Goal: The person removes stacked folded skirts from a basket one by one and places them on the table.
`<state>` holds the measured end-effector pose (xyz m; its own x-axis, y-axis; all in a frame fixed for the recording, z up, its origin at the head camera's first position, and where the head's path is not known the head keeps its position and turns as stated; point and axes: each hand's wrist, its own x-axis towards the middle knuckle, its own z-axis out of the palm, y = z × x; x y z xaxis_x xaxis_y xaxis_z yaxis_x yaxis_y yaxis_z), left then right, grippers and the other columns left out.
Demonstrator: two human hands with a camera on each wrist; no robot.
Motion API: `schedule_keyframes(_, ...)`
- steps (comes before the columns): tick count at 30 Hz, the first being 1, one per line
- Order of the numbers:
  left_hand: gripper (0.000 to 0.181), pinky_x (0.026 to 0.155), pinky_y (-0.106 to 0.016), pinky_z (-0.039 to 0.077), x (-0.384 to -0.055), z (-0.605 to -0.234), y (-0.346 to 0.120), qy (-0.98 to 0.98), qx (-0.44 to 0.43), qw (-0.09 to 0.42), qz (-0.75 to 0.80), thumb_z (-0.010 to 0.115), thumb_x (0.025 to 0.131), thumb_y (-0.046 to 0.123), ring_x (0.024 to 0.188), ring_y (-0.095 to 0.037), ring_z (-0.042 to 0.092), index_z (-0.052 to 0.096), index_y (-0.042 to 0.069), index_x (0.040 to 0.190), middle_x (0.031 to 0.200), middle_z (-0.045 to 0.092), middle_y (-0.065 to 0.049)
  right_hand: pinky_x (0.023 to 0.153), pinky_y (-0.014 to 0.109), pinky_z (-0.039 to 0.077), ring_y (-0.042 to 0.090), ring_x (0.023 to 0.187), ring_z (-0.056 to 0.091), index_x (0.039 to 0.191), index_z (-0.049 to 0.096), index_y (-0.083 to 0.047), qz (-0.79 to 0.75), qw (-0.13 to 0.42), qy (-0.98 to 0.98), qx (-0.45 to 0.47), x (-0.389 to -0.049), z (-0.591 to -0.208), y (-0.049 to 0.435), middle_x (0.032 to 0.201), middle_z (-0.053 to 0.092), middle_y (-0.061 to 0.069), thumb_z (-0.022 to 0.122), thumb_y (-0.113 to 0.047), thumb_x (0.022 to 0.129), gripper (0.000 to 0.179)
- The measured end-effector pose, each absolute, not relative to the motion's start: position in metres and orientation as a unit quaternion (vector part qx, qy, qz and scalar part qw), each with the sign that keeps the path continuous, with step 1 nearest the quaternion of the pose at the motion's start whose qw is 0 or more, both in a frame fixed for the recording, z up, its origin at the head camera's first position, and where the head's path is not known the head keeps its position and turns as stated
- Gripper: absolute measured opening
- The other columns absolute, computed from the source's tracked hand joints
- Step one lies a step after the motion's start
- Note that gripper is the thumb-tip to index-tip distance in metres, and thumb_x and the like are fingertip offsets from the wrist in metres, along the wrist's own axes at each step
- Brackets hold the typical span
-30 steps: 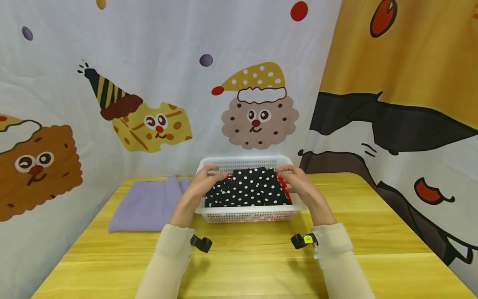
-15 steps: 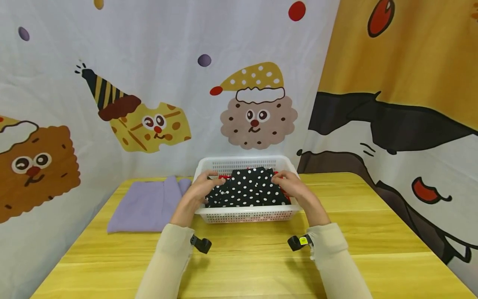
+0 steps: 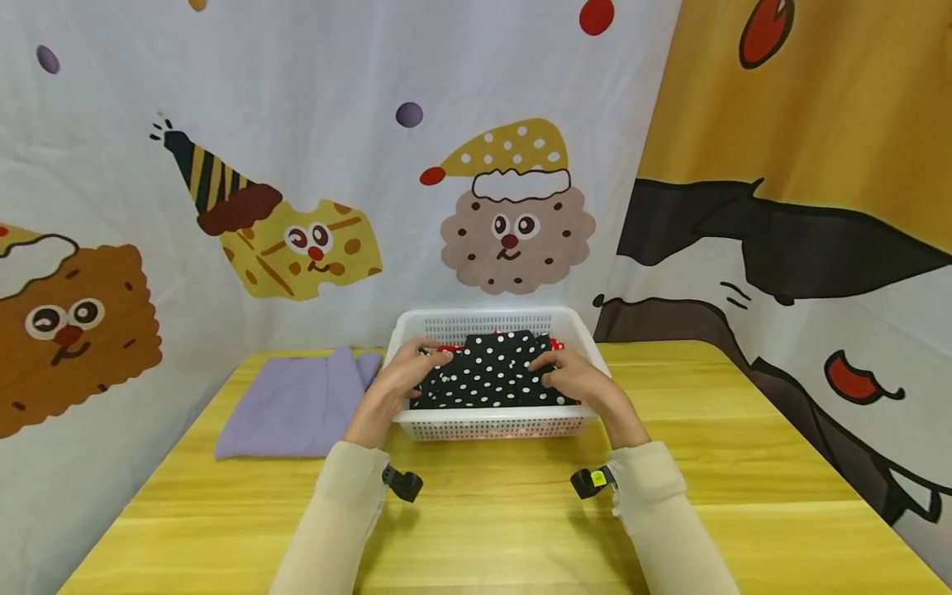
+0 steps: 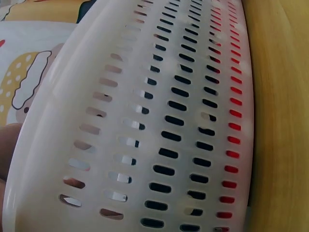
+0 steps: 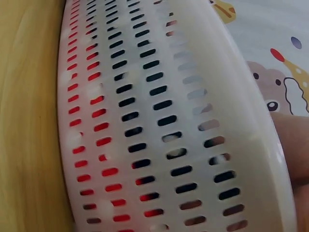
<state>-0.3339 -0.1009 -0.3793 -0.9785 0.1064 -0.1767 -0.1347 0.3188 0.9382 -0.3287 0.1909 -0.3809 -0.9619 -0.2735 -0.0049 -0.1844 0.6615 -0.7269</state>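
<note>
A black cloth with white dots [image 3: 494, 372] lies folded in a white plastic basket [image 3: 491, 427], over red fabric [image 3: 450, 349] that shows at its edges. My left hand [image 3: 400, 373] reaches over the near left rim, fingers spread at the cloth's left side. On the other side my right hand [image 3: 582, 380] lies over the cloth's right part, its fingers apart and loosely bent. Both wrist views are mostly filled by the slotted basket wall [image 4: 137, 101], with dark and red cloth behind the slots; the fingertips are largely hidden there.
A folded lilac cloth [image 3: 283, 409] lies on the yellow wooden table [image 3: 491, 512], left of the basket. Behind the table hangs a curtain [image 3: 335, 99] printed with cartoon figures. The basket stands near the table's back edge.
My right hand has moved left and inward over the dotted cloth. The left hand has shifted only slightly; the basket and lilac cloth stay put.
</note>
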Motion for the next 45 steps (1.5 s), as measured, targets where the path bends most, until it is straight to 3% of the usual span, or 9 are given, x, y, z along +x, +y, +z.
schedule_keyframes(6,0.061,0.108,-0.07,0.041,-0.338,-0.378,-0.102,0.81,-0.004,0.103,0.578,0.063,0.101,0.035,0.147,-0.04,0.038,0.042,0.012,0.154,0.162,0.037,-0.014,0.062,0.025,0.038,0.015,0.069,0.043,0.128,0.071,0.001,-0.455,0.012,0.889,-0.052,-0.332,-0.375,0.191,0.111,0.063,0.019,0.052,-0.006,0.097,0.036)
schedule_keyframes(13,0.073,0.105,-0.072,0.043,-0.337,-0.377,-0.103,0.812,-0.004,0.174,0.557,0.064,0.099,0.042,0.146,-0.046,0.034,0.032,0.011,0.157,0.167,0.026,-0.016,0.074,0.025,0.043,0.025,0.097,0.054,0.124,0.073,0.001,-0.484,-0.035,0.874,-0.005,-0.331,-0.366,0.196,0.132,0.064,0.024,0.052,-0.005,0.096,0.036)
schedule_keyframes(18,0.086,0.107,-0.061,0.047,-0.338,-0.379,-0.102,0.812,-0.011,0.213,0.544,0.067,0.096,0.052,0.142,-0.049,0.039,0.027,0.011,0.16,0.166,0.025,-0.019,0.074,0.025,0.043,0.022,0.092,0.052,0.126,0.072,0.0,-0.49,-0.022,0.872,0.001,-0.329,-0.366,0.196,0.131,0.062,0.023,0.049,-0.006,0.097,0.038)
schedule_keyframes(29,0.092,0.11,-0.06,0.046,-0.341,-0.383,-0.098,0.816,-0.015,0.194,0.544,0.064,0.098,0.051,0.142,-0.048,0.041,0.016,0.01,0.164,0.166,0.026,-0.022,0.07,0.021,0.056,0.02,0.092,0.061,0.138,0.062,0.004,-0.553,0.022,0.833,-0.004,-0.329,-0.368,0.201,0.138,0.057,0.026,0.041,-0.004,0.1,0.044)
schedule_keyframes(33,0.087,0.091,-0.04,0.053,-0.342,-0.384,-0.1,0.813,-0.013,0.191,0.55,0.063,0.099,0.051,0.114,-0.03,0.055,0.02,0.011,0.164,0.155,0.038,-0.019,0.069,0.02,0.055,0.017,0.09,0.059,0.138,0.062,0.005,-0.573,0.027,0.819,-0.005,-0.33,-0.37,0.201,0.141,0.054,0.026,0.04,-0.002,0.099,0.045)
schedule_keyframes(36,0.074,0.072,-0.03,0.045,-0.344,-0.385,-0.101,0.812,0.005,0.187,0.554,0.061,0.101,0.05,0.083,-0.018,0.046,0.035,0.012,0.16,0.132,0.051,-0.014,0.067,0.02,0.054,0.013,0.086,0.057,0.138,0.061,0.006,-0.59,0.031,0.807,-0.006,-0.33,-0.371,0.202,0.143,0.052,0.027,0.04,0.0,0.098,0.046)
schedule_keyframes(39,0.068,0.074,-0.034,0.047,-0.345,-0.385,-0.101,0.813,0.013,0.19,0.55,0.06,0.101,0.051,0.087,-0.021,0.049,0.044,0.015,0.156,0.138,0.053,-0.015,0.063,0.02,0.055,0.01,0.078,0.061,0.138,0.061,0.007,-0.609,0.037,0.792,-0.005,-0.329,-0.371,0.202,0.143,0.052,0.028,0.039,0.001,0.098,0.046)
schedule_keyframes(41,0.07,0.087,-0.045,0.054,-0.344,-0.385,-0.101,0.819,0.011,0.188,0.543,0.061,0.1,0.053,0.116,-0.029,0.055,0.044,0.015,0.156,0.154,0.046,-0.015,0.062,0.02,0.055,0.007,0.076,0.061,0.138,0.061,0.007,-0.619,0.038,0.784,-0.006,-0.329,-0.37,0.203,0.144,0.051,0.028,0.038,0.001,0.098,0.047)
schedule_keyframes(45,0.068,0.115,-0.067,0.037,-0.344,-0.383,-0.102,0.807,0.01,0.173,0.564,0.064,0.099,0.047,0.152,-0.041,0.031,0.046,0.011,0.154,0.167,0.032,-0.014,0.065,0.018,0.056,0.005,0.08,0.063,0.139,0.06,0.007,-0.644,0.033,0.764,-0.003,-0.331,-0.369,0.204,0.151,0.048,0.028,0.039,0.002,0.097,0.047)
